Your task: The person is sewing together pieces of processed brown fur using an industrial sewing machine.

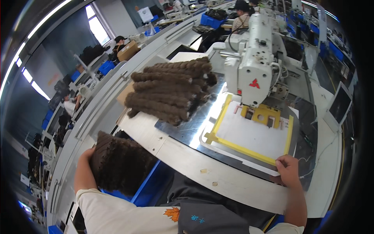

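Left hand (87, 156) at dark-brown ribbed plush bundle (119, 163) — fingers hidden, grip unclear; right hand (287, 168) curled at yellow-edged white rectangular panel (249, 136) — grip likewise unclear.

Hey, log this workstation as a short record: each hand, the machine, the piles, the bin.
Left hand: at the left edge of a brown fluffy bundle; fingers partly hidden
Right hand: at the near right corner of a yellow-edged frame
Machine: white sewing machine, head above the frame's far side
Pile: brown fluffy strips, left of the machine
Bin: blue bin, below the worktable's near edge
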Available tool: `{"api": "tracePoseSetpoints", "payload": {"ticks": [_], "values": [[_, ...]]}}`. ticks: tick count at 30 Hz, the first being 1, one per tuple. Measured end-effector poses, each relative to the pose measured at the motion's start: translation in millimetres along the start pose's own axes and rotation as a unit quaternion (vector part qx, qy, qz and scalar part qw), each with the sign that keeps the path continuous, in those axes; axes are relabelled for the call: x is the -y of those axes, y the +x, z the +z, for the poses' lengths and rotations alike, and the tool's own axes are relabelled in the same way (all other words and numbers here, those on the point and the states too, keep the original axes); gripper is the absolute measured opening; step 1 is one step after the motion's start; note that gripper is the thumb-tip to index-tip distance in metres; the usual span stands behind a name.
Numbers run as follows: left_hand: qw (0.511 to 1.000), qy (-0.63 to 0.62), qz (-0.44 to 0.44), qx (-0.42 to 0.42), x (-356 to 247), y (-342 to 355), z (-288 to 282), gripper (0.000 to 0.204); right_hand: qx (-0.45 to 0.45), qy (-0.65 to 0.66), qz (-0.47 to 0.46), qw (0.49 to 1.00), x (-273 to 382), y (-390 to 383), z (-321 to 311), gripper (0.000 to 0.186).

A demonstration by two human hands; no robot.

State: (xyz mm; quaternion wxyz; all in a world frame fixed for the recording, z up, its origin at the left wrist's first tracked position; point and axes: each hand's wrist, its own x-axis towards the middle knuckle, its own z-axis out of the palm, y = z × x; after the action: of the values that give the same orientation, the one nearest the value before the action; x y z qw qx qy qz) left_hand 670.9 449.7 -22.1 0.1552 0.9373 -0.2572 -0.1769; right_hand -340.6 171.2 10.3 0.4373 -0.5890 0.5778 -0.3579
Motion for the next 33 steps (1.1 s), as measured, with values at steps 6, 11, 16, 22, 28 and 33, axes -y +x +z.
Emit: {"api": "tracePoseSetpoints", "payload": {"ticks": [6,11,16,22,28,33], "values": [[0.987,0.15,0.047,-0.043,-1,34,20,0.063,0.02,-0.066,-0.078,0.995,-11,10,3,0.008],[0.963,0.244,0.053,-0.102,-6,36,21,0.057,0.03,-0.057,-0.062,0.996,-16,11,0,0.009],[0.961,0.227,0.05,-0.153,-26,6,32,0.05,0.031,-0.064,-0.059,0.996,-13,11,2,0.01],[0.932,0.27,-0.037,-0.24,-124,-83,34,0.059,0.033,-0.081,-0.081,0.993,-12,13,1,0.012],[0.863,0.306,0.035,-0.4,-174,-117,26,0.064,0.027,-0.068,-0.071,0.995,-5,11,2,0.01],[0.758,0.286,0.2,-0.551,-246,-167,-8,0.062,0.033,-0.067,-0.071,0.995,-3,14,1,0.01]]}}
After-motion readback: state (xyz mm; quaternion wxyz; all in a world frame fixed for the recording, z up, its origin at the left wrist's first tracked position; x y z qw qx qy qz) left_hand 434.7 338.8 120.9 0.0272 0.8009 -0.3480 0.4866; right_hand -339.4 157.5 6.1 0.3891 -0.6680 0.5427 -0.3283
